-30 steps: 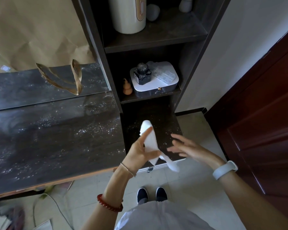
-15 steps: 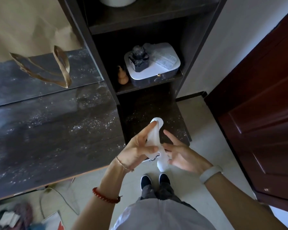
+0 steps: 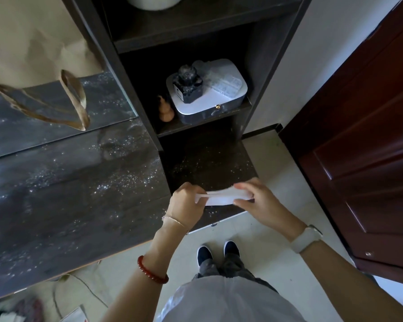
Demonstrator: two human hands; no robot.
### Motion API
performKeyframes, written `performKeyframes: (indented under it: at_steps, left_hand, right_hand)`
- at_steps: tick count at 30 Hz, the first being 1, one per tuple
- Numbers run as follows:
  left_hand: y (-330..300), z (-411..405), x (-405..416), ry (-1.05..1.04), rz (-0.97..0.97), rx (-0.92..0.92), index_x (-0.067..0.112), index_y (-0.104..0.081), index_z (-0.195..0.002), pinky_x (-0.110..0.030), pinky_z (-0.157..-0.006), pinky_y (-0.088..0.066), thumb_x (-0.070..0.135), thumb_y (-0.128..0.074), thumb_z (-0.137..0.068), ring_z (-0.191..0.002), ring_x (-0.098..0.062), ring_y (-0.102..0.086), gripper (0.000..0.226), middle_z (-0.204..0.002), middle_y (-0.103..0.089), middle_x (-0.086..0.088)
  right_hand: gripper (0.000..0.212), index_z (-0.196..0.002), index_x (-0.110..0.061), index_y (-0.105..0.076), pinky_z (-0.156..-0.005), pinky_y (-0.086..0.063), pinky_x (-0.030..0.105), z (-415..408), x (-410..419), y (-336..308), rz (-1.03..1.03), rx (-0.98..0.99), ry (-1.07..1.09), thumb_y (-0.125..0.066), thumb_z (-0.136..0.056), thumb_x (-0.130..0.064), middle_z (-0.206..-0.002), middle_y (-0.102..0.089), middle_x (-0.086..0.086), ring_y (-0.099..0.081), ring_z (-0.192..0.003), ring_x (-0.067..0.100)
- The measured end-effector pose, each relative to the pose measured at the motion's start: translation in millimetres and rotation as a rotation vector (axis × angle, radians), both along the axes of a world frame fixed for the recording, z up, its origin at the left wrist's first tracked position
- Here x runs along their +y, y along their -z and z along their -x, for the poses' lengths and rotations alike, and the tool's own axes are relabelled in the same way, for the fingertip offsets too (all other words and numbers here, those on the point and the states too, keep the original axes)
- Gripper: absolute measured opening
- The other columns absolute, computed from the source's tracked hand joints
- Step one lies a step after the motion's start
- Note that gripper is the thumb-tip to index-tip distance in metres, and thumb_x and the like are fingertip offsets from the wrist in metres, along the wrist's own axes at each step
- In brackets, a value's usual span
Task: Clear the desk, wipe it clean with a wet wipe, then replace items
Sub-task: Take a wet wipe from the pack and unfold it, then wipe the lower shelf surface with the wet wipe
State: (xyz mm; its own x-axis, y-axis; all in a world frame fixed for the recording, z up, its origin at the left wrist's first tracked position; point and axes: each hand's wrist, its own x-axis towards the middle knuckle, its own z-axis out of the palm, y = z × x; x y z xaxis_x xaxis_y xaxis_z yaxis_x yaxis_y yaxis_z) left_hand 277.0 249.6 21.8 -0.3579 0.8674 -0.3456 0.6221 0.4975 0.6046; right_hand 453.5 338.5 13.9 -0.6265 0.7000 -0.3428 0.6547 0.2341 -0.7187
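Head view: left hand (image 3: 186,203), right hand (image 3: 257,198) pinch wet wipe (image 3: 221,198) ends above desk (image 3: 68,194) front edge.

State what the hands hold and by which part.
Both hold a white wet wipe stretched between them: left hand pinches its left end, right hand its right end.

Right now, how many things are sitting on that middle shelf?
3: a small gourd figurine at the left, a white box beside it, and a dark ink bottle on the box's lid. The shelf's dark back may hide more.
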Motion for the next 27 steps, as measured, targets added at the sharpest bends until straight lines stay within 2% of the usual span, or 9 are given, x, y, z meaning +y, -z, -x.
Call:
performKeyframes:
  at_steps: [4, 6, 8, 11, 14, 17, 20, 24, 27]
  left_hand:
    - [13.8, 1.4, -10.6, 0.006, -0.081, 0.078, 0.007, -0.068, -0.087, -0.028, -0.088, -0.037, 0.023, -0.065, -0.08, -0.107, -0.027, -0.043, 0.018, -0.114, -0.049, -0.008]
    - [16.3, -4.0, -14.5, -0.105, -0.097, 0.031, 0.006, -0.063, -0.086, -0.03, -0.076, -0.041, 0.027, -0.063, -0.082, -0.098, -0.029, -0.051, 0.021, -0.098, -0.056, -0.007]
    - [15.4, -14.7, -11.2, -0.218, -0.105, 0.016, 0.007, -0.055, -0.084, -0.029, -0.061, -0.037, 0.029, -0.06, -0.085, -0.08, -0.034, -0.058, 0.023, -0.078, -0.058, -0.009]
    - [17.6, -35.8, -2.0, -0.2, -0.226, 0.016, 0.005, -0.052, -0.087, -0.032, -0.055, -0.039, 0.031, -0.057, -0.086, -0.067, -0.034, -0.058, 0.026, -0.074, -0.057, -0.01]
    - [27.9, -53.5, 4.0, 0.075, -0.231, 0.006, 0.02, -0.052, -0.109, -0.037, -0.066, -0.053, 0.045, -0.045, -0.083, -0.091, -0.025, -0.056, 0.037, -0.101, -0.059, -0.003]
    - [49.9, -63.5, 5.5, 0.336, -0.152, -0.017, 0.032, -0.052, -0.124, -0.038, -0.095, -0.041, 0.048, -0.043, -0.08, -0.124, -0.024, -0.038, 0.048, -0.135, -0.049, 0.004]
    - [68.9, -70.8, 7.9, 0.222, -0.132, -0.078, 0.027, -0.056, -0.122, -0.036, -0.098, -0.043, 0.047, -0.039, -0.079, -0.127, -0.021, -0.039, 0.05, -0.136, -0.048, 0.006]
    - [106.7, -68.7, 18.8, -0.077, 0.058, 0.103, 0.024, -0.045, -0.132, -0.039, -0.101, -0.037, 0.041, -0.034, -0.087, -0.125, -0.024, -0.038, 0.049, -0.138, -0.044, 0.0]
    - [144.0, -68.3, 19.1, -0.239, 0.248, 0.141, 0.024, -0.029, -0.139, -0.041, -0.104, -0.029, 0.03, -0.042, -0.091, -0.129, -0.025, -0.028, 0.05, -0.145, -0.03, -0.003]
  right_hand:
    - [0.019, -0.092, 0.001, -0.062, -0.079, -0.035, 0.026, -8.3, -1.4, 7.4, -0.06, -0.177, -0.199, -0.059, -0.086, -0.017, -0.094, -0.046, 0.007, -0.049, -0.094, 0.023]
    - [0.021, -0.099, -0.003, -0.063, -0.087, -0.039, 0.028, -7.5, -0.1, 5.9, 0.187, -0.062, -0.011, -0.059, -0.087, -0.02, -0.103, -0.056, 0.007, -0.053, -0.099, 0.019]
    - [0.023, -0.104, -0.007, -0.064, -0.082, -0.046, 0.035, 0.7, 0.9, 13.9, 0.339, 0.037, 0.303, -0.057, -0.087, -0.022, -0.102, -0.064, 0.013, -0.06, -0.096, 0.026]
    - [0.035, -0.118, -0.005, -0.056, -0.087, -0.048, 0.039, 18.2, -9.0, 27.7, 0.605, 0.188, 0.624, -0.053, -0.09, -0.026, -0.106, -0.063, 0.016, -0.059, -0.098, 0.03]
    - [0.045, -0.119, -0.008, -0.056, -0.084, -0.051, 0.04, 20.5, -5.4, 29.3, 1.083, 0.512, 0.63, -0.04, -0.093, -0.041, -0.102, -0.066, 0.012, -0.061, -0.097, 0.023]
    - [0.044, -0.116, -0.007, -0.058, -0.077, -0.05, 0.037, 8.6, 15.4, 37.8, 1.235, 0.527, 0.641, -0.037, -0.095, -0.04, -0.101, -0.066, 0.016, -0.062, -0.096, 0.026]
    - [0.024, -0.108, -0.003, -0.056, -0.076, -0.052, 0.04, -1.8, 37.4, 66.0, 1.007, 0.347, 0.724, -0.039, -0.096, -0.015, -0.097, -0.06, 0.019, -0.059, -0.091, 0.029]
    - [0.028, -0.066, -0.011, -0.041, -0.055, -0.032, 0.023, -14.2, 73.8, 109.0, 0.114, 0.107, 0.481, -0.039, -0.092, -0.001, -0.056, -0.038, 0.001, -0.039, -0.054, 0.005]
    - [0.017, -0.083, 0.001, -0.055, -0.059, -0.033, 0.008, -21.2, 88.5, 135.1, -0.247, 0.103, 0.122, -0.04, -0.091, -0.002, -0.067, -0.059, 0.01, -0.051, -0.059, 0.005]
